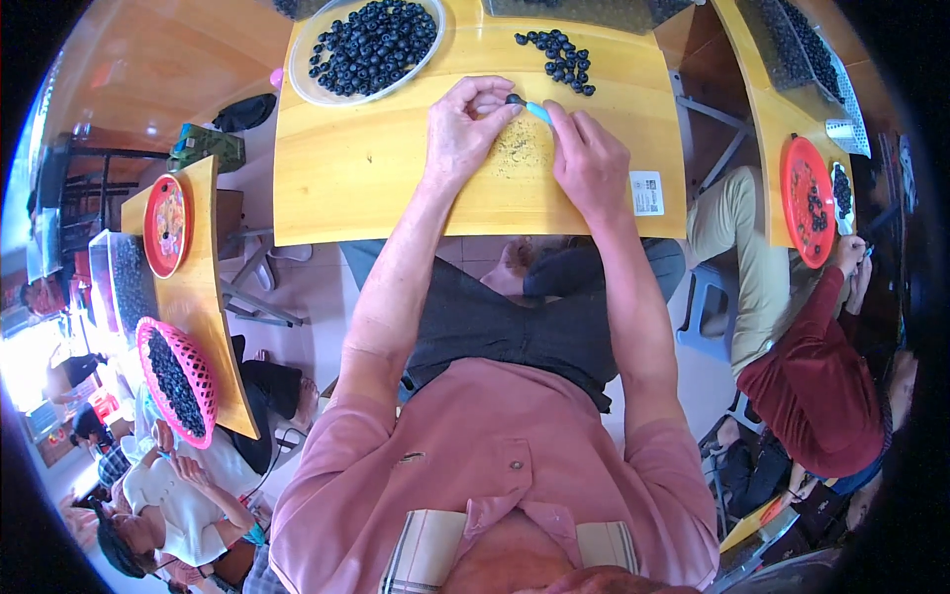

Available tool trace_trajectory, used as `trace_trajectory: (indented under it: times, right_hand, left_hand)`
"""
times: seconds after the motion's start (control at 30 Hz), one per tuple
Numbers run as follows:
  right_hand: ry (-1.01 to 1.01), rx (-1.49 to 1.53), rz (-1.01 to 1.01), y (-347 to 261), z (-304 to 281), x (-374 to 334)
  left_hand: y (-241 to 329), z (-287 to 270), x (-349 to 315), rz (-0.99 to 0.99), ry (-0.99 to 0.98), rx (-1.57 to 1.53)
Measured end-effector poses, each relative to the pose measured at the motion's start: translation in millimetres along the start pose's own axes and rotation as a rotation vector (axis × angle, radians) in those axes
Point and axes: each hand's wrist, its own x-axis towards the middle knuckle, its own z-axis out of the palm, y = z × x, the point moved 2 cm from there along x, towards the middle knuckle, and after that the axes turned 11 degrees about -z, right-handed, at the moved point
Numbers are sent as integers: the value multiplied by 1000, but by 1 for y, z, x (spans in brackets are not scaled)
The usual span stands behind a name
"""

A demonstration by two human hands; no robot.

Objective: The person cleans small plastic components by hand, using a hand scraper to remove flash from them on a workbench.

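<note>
Over the yellow wooden table, my left hand is closed, pinching a dark blueberry between thumb and fingers. A small tool with a light-blue handle is gripped in my right hand, its tip meeting the berry; the tip's shape is too small to tell. Dark crumbs are scattered on the tabletop between my wrists. Beyond my right hand lies a loose group of blueberries. At the far left, a round white bowl holds a heap of blueberries.
A white printed card lies by the table's right edge. Clear bins stand along the far edge. On the right, a co-worker in a dark red top works beside a red tray. A pink basket of berries stands on the left table.
</note>
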Motion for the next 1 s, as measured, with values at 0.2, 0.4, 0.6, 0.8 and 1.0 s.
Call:
trace_trajectory:
  times: [0.2,0.4,0.6,0.8,1.0]
  right_hand:
    - [-12,2,-22,-1,-1,3]
    - [-33,-3,20,3,4,1]
    - [8,5,-6,1,0,0]
    - [-4,-9,-43,0,-2,1]
    - [-38,-9,-27,-2,-2,1]
  left_hand:
    - [-1,0,2,52,-55,-15]
    - [0,1,0,54,-82,-39]
    - [0,0,1,75,-47,-52]
    - [-1,1,1,70,-60,-39]
    - [-4,0,2,75,-54,21]
